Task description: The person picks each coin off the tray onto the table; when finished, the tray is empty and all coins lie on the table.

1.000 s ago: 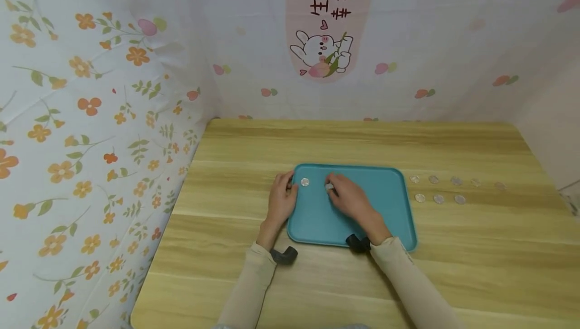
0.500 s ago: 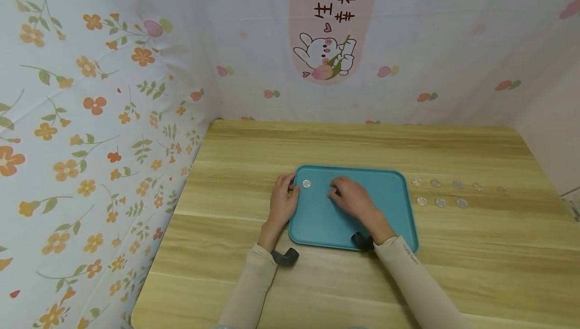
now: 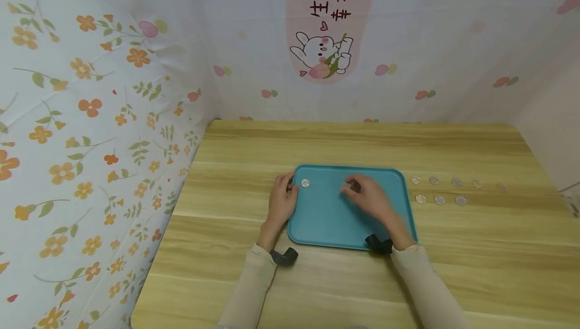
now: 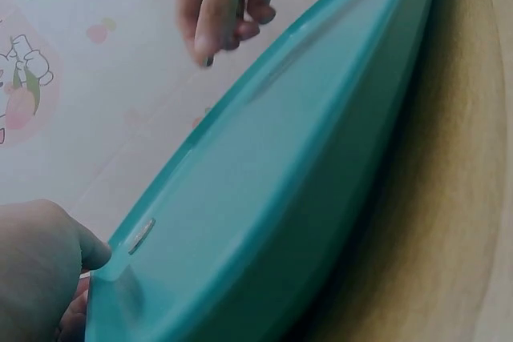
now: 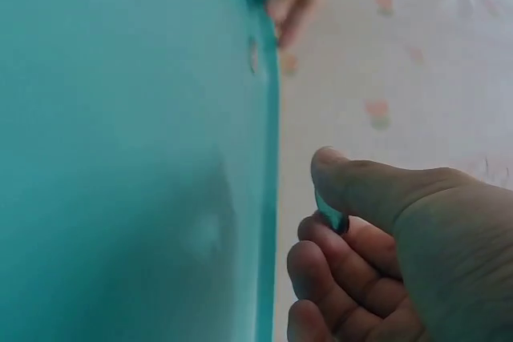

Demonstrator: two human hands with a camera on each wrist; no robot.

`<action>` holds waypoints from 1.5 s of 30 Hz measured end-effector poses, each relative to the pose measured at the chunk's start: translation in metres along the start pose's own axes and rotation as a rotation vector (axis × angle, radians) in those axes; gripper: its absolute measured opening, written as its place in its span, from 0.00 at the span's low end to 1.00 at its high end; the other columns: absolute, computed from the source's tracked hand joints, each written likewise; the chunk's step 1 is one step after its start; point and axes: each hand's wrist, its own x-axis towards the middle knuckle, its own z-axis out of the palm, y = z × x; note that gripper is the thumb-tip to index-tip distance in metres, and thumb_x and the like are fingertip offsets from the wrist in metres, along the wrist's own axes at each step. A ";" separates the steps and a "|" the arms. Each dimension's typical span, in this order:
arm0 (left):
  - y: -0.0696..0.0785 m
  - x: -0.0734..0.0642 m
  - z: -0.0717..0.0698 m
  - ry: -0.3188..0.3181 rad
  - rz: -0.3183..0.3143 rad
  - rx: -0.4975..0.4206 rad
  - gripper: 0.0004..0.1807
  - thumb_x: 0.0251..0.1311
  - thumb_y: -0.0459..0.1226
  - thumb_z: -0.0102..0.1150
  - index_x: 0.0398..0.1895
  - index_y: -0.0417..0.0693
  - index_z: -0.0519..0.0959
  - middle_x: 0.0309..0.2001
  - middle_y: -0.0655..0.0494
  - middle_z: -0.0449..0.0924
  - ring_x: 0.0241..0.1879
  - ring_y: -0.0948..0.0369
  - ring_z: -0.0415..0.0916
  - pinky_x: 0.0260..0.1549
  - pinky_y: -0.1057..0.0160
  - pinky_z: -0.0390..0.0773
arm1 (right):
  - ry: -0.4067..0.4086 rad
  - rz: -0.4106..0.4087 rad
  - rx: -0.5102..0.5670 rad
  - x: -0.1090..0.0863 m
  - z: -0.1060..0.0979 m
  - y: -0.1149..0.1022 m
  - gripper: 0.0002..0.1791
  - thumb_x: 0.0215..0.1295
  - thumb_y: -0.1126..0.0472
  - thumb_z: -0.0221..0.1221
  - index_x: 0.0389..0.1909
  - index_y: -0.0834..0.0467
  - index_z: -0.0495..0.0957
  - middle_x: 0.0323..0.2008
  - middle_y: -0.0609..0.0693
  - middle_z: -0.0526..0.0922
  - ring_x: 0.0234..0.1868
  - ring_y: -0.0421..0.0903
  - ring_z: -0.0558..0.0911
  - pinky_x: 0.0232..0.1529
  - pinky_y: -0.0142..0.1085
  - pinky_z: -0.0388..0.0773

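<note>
My left hand (image 3: pixel 281 202) grips the left edge of a teal rectangular tray (image 3: pixel 317 223), its thumb at the rim in the left wrist view. A silver coin (image 3: pixel 305 183) lies flat in the tray's far left corner, close to that thumb. Over the middle of the tray, my right hand (image 3: pixel 372 199) pinches another coin (image 5: pixel 330 215) between thumb and fingers. Only a thin part of this coin shows, tinted teal in the right wrist view. The other fingers of the right hand are curled below it.
Several silver coins (image 3: pixel 438 200) lie in two rows on the wooden table (image 3: pixel 244 147), right of the tray. A black curved piece (image 3: pixel 285 257) is at the left wrist, another (image 3: pixel 378 244) at the right. Patterned cloth (image 3: pixel 254 42) hangs behind and to the left.
My right hand has moved to the right over the tray, pinching its coin. The left hand stays on the tray's edge, and the coin in the corner has not moved.
</note>
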 end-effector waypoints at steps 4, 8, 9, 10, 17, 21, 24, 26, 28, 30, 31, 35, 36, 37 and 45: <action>-0.001 -0.003 -0.001 0.001 0.008 0.003 0.22 0.67 0.32 0.56 0.63 0.36 0.74 0.51 0.42 0.77 0.43 0.55 0.73 0.44 0.57 0.74 | 0.068 0.033 0.040 -0.010 -0.016 0.016 0.18 0.68 0.57 0.62 0.50 0.66 0.79 0.36 0.57 0.82 0.37 0.49 0.79 0.37 0.40 0.74; -0.003 -0.007 0.000 0.001 0.005 0.008 0.22 0.66 0.31 0.57 0.63 0.36 0.75 0.49 0.42 0.77 0.42 0.56 0.73 0.42 0.60 0.73 | 0.144 0.055 0.044 -0.024 -0.032 0.033 0.19 0.69 0.56 0.62 0.51 0.67 0.80 0.36 0.57 0.82 0.39 0.51 0.79 0.37 0.36 0.73; -0.004 -0.007 0.000 0.003 0.006 0.009 0.22 0.67 0.31 0.57 0.63 0.36 0.75 0.48 0.43 0.77 0.42 0.56 0.72 0.42 0.60 0.72 | 0.165 0.060 0.039 -0.026 -0.036 0.037 0.19 0.69 0.56 0.62 0.51 0.67 0.80 0.36 0.57 0.82 0.39 0.50 0.79 0.36 0.35 0.73; -0.004 -0.007 0.000 0.004 0.007 0.007 0.22 0.67 0.31 0.56 0.63 0.36 0.75 0.48 0.43 0.77 0.42 0.56 0.72 0.42 0.60 0.72 | 0.187 0.064 0.036 -0.029 -0.040 0.041 0.19 0.69 0.55 0.62 0.51 0.67 0.80 0.37 0.57 0.82 0.39 0.48 0.78 0.37 0.32 0.72; -0.001 0.000 -0.001 0.002 0.023 0.007 0.21 0.68 0.32 0.56 0.63 0.36 0.74 0.51 0.42 0.77 0.43 0.55 0.73 0.43 0.58 0.74 | 0.282 0.141 0.029 -0.049 -0.069 0.074 0.23 0.70 0.51 0.60 0.52 0.67 0.79 0.40 0.59 0.81 0.36 0.25 0.70 0.37 0.19 0.67; 0.000 0.001 -0.002 -0.001 0.013 0.011 0.22 0.67 0.32 0.56 0.63 0.36 0.74 0.52 0.42 0.77 0.43 0.54 0.74 0.43 0.58 0.74 | 0.326 0.215 0.041 -0.063 -0.079 0.097 0.24 0.71 0.51 0.59 0.53 0.68 0.78 0.39 0.54 0.79 0.34 0.22 0.68 0.34 0.17 0.67; -0.001 0.001 -0.001 -0.005 0.006 0.008 0.22 0.68 0.32 0.56 0.64 0.36 0.74 0.53 0.42 0.77 0.43 0.55 0.74 0.44 0.58 0.74 | 0.379 0.274 0.061 -0.074 -0.084 0.113 0.24 0.71 0.51 0.59 0.54 0.68 0.78 0.37 0.43 0.76 0.34 0.22 0.68 0.34 0.16 0.66; -0.001 0.001 -0.001 -0.008 0.003 0.003 0.22 0.68 0.33 0.56 0.64 0.36 0.74 0.53 0.42 0.77 0.44 0.55 0.74 0.45 0.57 0.74 | 0.417 0.307 0.055 -0.082 -0.087 0.124 0.24 0.71 0.50 0.59 0.54 0.68 0.78 0.35 0.36 0.74 0.35 0.22 0.68 0.35 0.16 0.65; -0.001 0.001 -0.001 -0.008 0.000 0.002 0.22 0.68 0.33 0.55 0.64 0.37 0.74 0.54 0.43 0.76 0.44 0.55 0.74 0.46 0.57 0.74 | 0.427 0.341 0.058 -0.092 -0.092 0.134 0.26 0.71 0.49 0.58 0.56 0.67 0.77 0.35 0.30 0.71 0.36 0.22 0.68 0.35 0.16 0.65; -0.002 0.001 -0.001 -0.007 -0.005 0.002 0.22 0.68 0.33 0.55 0.64 0.37 0.74 0.54 0.43 0.76 0.44 0.55 0.74 0.46 0.57 0.74 | 0.439 0.372 0.054 -0.101 -0.097 0.142 0.27 0.71 0.48 0.58 0.58 0.67 0.76 0.35 0.27 0.70 0.36 0.22 0.68 0.34 0.16 0.65; -0.002 0.000 0.000 -0.004 -0.002 0.003 0.22 0.68 0.33 0.56 0.64 0.37 0.74 0.54 0.43 0.76 0.44 0.54 0.74 0.46 0.56 0.74 | 0.446 0.387 0.058 -0.106 -0.100 0.146 0.28 0.71 0.47 0.58 0.59 0.67 0.75 0.35 0.26 0.69 0.36 0.23 0.68 0.34 0.16 0.65; -0.002 0.000 -0.001 -0.003 -0.009 -0.001 0.22 0.68 0.33 0.56 0.64 0.37 0.74 0.54 0.42 0.76 0.44 0.54 0.74 0.46 0.56 0.74 | 0.479 0.434 0.075 -0.120 -0.109 0.162 0.31 0.70 0.47 0.58 0.62 0.68 0.72 0.37 0.27 0.69 0.37 0.25 0.68 0.35 0.16 0.65; -0.002 0.000 0.000 -0.002 -0.011 -0.002 0.22 0.68 0.33 0.56 0.64 0.38 0.74 0.54 0.43 0.76 0.44 0.54 0.74 0.46 0.57 0.73 | 0.488 0.446 0.080 -0.123 -0.112 0.166 0.31 0.70 0.47 0.58 0.62 0.68 0.72 0.38 0.27 0.69 0.37 0.25 0.68 0.36 0.16 0.65; -0.003 0.000 0.000 -0.001 -0.011 -0.002 0.22 0.68 0.33 0.56 0.64 0.38 0.74 0.53 0.43 0.77 0.44 0.55 0.73 0.46 0.57 0.73 | 0.490 0.461 0.081 -0.125 -0.114 0.171 0.32 0.70 0.47 0.58 0.63 0.67 0.72 0.39 0.27 0.68 0.38 0.25 0.67 0.37 0.16 0.64; -0.004 -0.001 0.000 0.018 0.015 0.002 0.22 0.67 0.32 0.56 0.64 0.36 0.74 0.51 0.43 0.77 0.43 0.55 0.73 0.44 0.58 0.72 | 0.557 0.530 0.015 -0.133 -0.121 0.187 0.28 0.69 0.50 0.59 0.60 0.68 0.75 0.38 0.33 0.67 0.37 0.22 0.62 0.40 0.25 0.59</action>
